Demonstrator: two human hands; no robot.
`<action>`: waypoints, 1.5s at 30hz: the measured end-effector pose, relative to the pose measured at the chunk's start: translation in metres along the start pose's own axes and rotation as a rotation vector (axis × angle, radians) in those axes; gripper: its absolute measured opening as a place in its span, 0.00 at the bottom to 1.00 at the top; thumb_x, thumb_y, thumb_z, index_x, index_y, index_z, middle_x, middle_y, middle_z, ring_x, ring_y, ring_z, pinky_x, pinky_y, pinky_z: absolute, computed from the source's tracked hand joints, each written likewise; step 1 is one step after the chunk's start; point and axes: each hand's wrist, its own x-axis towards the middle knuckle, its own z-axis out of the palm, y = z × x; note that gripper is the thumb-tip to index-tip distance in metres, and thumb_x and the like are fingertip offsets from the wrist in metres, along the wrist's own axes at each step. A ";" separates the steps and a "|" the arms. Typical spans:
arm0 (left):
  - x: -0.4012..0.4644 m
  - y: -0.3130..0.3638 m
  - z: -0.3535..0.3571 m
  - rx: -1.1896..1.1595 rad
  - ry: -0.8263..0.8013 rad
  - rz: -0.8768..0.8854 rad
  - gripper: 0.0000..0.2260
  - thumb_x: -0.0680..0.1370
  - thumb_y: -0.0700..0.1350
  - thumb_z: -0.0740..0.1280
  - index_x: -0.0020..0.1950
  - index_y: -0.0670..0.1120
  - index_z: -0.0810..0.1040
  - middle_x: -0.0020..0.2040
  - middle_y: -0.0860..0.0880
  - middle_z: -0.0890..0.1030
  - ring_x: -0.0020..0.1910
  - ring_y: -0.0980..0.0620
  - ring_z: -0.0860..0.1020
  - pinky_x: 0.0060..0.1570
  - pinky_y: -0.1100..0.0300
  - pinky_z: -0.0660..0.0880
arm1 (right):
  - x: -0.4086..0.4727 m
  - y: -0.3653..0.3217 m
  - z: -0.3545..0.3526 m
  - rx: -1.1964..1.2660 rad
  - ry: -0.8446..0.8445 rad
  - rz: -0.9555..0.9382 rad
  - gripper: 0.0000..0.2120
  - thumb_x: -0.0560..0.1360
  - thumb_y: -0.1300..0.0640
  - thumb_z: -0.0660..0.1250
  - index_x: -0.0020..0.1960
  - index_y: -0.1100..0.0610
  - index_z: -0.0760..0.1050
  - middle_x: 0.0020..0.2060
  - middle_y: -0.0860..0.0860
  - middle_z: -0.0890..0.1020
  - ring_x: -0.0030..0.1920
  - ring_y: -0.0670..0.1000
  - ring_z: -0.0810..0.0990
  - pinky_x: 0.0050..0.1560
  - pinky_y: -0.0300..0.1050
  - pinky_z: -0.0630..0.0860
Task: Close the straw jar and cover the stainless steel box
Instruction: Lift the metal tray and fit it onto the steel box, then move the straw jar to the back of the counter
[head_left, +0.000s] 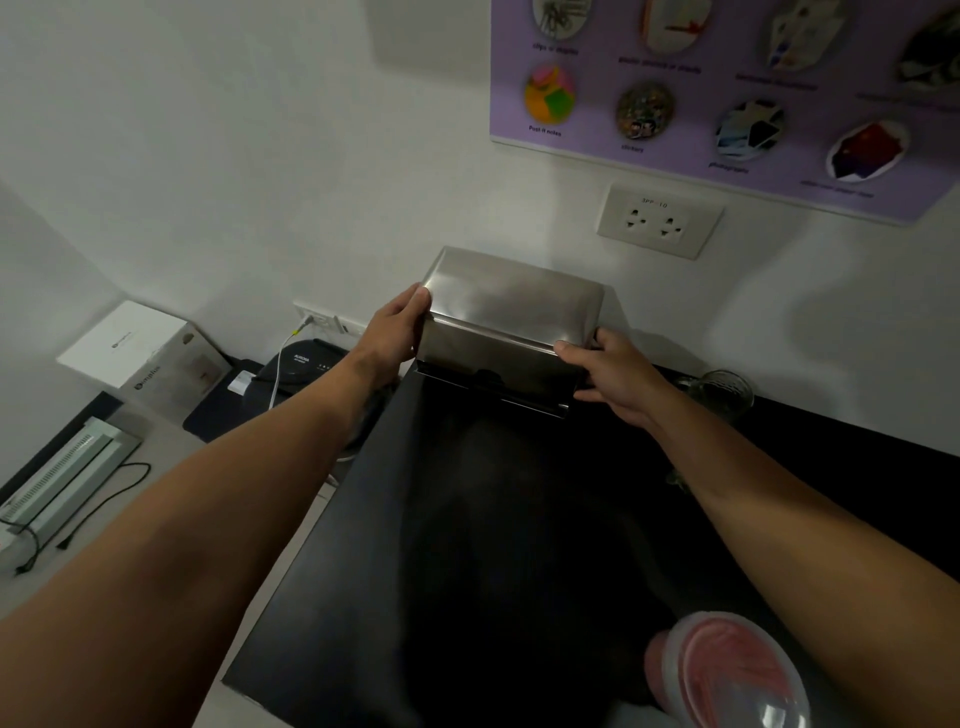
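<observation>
A stainless steel lid (511, 301) is held tilted over the stainless steel box (493, 387) at the back of the black counter (467, 545). My left hand (395, 327) grips the lid's left edge and my right hand (613, 374) grips its right front corner. Only the box's front rim shows under the lid. The straw jar (737, 670), with pink contents under a clear domed lid, lies at the bottom right near the counter's front edge.
A glass jar (722, 389) stands on the counter right of the box. A wall socket (657, 221) and a purple poster (727, 93) are above. Lower left: a white carton (140, 353), a black device (301, 364) with a cable, and a laminator (67, 467).
</observation>
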 end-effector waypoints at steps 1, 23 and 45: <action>0.000 0.000 0.000 0.008 -0.003 -0.003 0.10 0.79 0.62 0.65 0.41 0.61 0.80 0.33 0.61 0.76 0.32 0.63 0.75 0.38 0.61 0.72 | 0.000 0.000 0.000 0.002 0.001 -0.001 0.24 0.73 0.45 0.75 0.66 0.50 0.76 0.66 0.48 0.80 0.67 0.52 0.78 0.58 0.58 0.80; -0.056 0.028 0.003 0.387 0.146 0.079 0.22 0.82 0.49 0.72 0.75 0.48 0.76 0.74 0.43 0.77 0.66 0.47 0.77 0.68 0.50 0.72 | -0.115 -0.015 -0.090 -0.199 -0.112 -0.115 0.42 0.71 0.40 0.75 0.80 0.53 0.68 0.76 0.47 0.74 0.73 0.46 0.75 0.72 0.52 0.73; -0.270 -0.013 0.126 0.473 -0.467 0.221 0.19 0.82 0.46 0.72 0.71 0.61 0.75 0.69 0.59 0.79 0.69 0.60 0.78 0.63 0.69 0.76 | -0.289 0.087 -0.145 -0.495 -0.239 -0.158 0.33 0.77 0.44 0.72 0.80 0.41 0.65 0.72 0.36 0.73 0.69 0.36 0.74 0.71 0.40 0.72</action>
